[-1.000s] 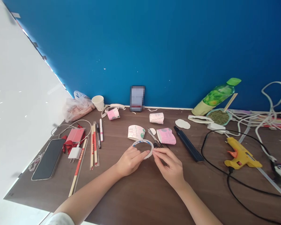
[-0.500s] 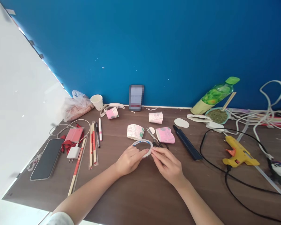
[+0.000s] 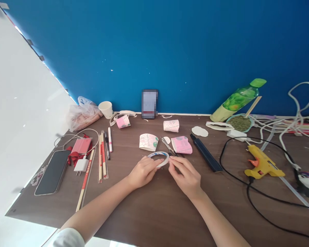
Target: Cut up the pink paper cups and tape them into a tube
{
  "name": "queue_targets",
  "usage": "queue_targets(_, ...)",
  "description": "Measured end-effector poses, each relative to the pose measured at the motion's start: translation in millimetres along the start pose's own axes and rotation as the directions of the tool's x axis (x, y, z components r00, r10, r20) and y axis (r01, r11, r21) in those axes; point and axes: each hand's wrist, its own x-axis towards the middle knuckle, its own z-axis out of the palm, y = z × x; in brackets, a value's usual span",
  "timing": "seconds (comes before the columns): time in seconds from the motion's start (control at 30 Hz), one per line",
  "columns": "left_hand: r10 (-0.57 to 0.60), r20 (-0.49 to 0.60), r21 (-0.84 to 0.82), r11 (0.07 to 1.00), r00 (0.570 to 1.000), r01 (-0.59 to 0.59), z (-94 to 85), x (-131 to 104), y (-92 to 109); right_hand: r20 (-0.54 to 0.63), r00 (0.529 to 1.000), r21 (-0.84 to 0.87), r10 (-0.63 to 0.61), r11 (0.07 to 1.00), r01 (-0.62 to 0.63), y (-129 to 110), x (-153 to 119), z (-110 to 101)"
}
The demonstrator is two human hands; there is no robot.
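Observation:
A white ring-shaped roll of tape (image 3: 165, 160) with blue print inside is held up over the table. My left hand (image 3: 143, 171) grips its left and lower side, thumb and fingers closed on it. At the roll's right edge, the fingers of my right hand (image 3: 185, 176) are pinched together; what they pinch is too small to make out. Just beyond the roll lie scissors (image 3: 168, 144), partly hidden, a small white paper disc (image 3: 167, 140), a white printed cup piece (image 3: 148, 142) and a pink one (image 3: 181, 144).
Left are a phone (image 3: 52, 172), a charger (image 3: 81, 165), chopsticks (image 3: 103, 156), pens and a paper cup (image 3: 106, 109). Rightward lie a dark blue stick-like object (image 3: 205, 153), a yellow glue gun (image 3: 263, 162) with a looping black cable, a bowl (image 3: 239, 123) and a leaning bottle (image 3: 235, 102).
The tape roll has tilted flatter and shifted slightly right. My right hand has moved slightly right with it. The whole view has shifted a little.

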Motion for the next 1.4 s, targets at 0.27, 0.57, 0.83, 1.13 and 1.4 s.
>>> queue_targets(0.27,0.149,-0.087,0.134,0.981,0.985,-0.137,-0.8,1,-2,0.168,0.598,0.576,0.783,0.415,-0.705,10,5,1)
queue_targets(0.57,0.344,-0.006,0.31,0.893,0.939,-0.325,-8.1,4,6,0.493,0.509,0.451,0.705,0.293,-0.843,-9,13,-4)
queue_targets(0.83,0.145,-0.283,0.302,0.952,0.948,-0.055,-6.8,0,5,0.285,0.914,0.229,0.288,0.906,-0.357,-2,7,-7)
queue_targets(1.13,0.072,0.055,0.13,0.988,0.996,-0.078,-8.0,3,6,0.301,0.953,0.208,0.036,0.973,-0.102,-3,3,-8)
queue_targets(1.4,-0.052,0.195,0.093,0.995,0.979,0.034,-11.9,4,11,0.299,0.95,0.225,0.086,0.961,-0.158,-5,5,-9)
